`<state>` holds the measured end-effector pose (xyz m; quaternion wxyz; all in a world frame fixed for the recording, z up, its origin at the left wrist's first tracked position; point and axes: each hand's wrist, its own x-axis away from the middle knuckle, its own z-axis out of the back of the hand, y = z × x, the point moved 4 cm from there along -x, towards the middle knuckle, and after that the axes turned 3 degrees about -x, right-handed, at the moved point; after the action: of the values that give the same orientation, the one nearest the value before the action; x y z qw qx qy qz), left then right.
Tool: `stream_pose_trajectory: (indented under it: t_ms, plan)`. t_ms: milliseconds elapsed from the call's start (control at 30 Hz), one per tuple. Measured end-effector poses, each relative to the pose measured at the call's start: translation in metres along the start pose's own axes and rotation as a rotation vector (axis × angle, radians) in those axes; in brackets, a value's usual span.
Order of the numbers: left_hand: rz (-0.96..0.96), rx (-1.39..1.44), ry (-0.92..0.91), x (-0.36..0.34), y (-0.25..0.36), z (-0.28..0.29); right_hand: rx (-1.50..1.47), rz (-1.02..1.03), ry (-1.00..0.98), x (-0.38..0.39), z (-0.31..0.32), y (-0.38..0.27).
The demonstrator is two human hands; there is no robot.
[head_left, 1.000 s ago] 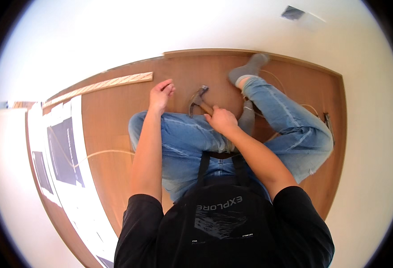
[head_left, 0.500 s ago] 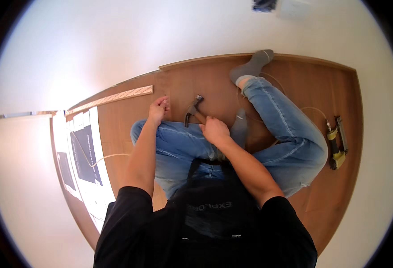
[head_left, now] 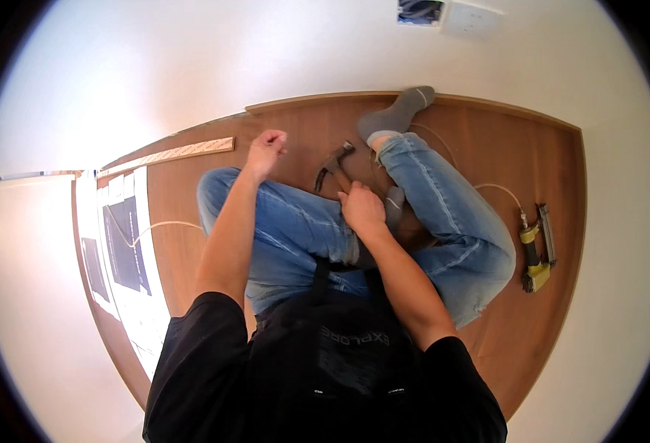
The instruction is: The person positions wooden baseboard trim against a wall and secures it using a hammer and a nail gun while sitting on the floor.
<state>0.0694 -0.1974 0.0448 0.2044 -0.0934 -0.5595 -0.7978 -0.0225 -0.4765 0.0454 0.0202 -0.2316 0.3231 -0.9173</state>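
Note:
A claw hammer lies in my right hand, whose fingers are wrapped round its wooden handle. Its metal head points away from me, above the brown wood floor and past my bent leg. To the left of the hammer, my left hand hovers beyond my knee with the fingers curled together in a pinch. Whatever those fingertips hold, if anything, is too small to make out. Part of the hammer's handle is hidden under my right hand.
A wood baseboard runs along the wall ahead. At the left lie a loose trim strip and printed sheets. A yellow and black nail gun with an air hose rests at the right. My crossed legs fill the middle.
My left hand has moved farther out, toward the wall. The hammer has shifted slightly right and away from me in my right hand. The whole view has shifted a little.

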Motion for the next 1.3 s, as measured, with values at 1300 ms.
stream_pose_trajectory:
  t_ms: [1300]
  plan:
    - [-0.339, 0.637, -0.974, 0.04, 0.046, -0.006, -1.746, -0.085, -0.571, -0.006, -0.008, -0.121]
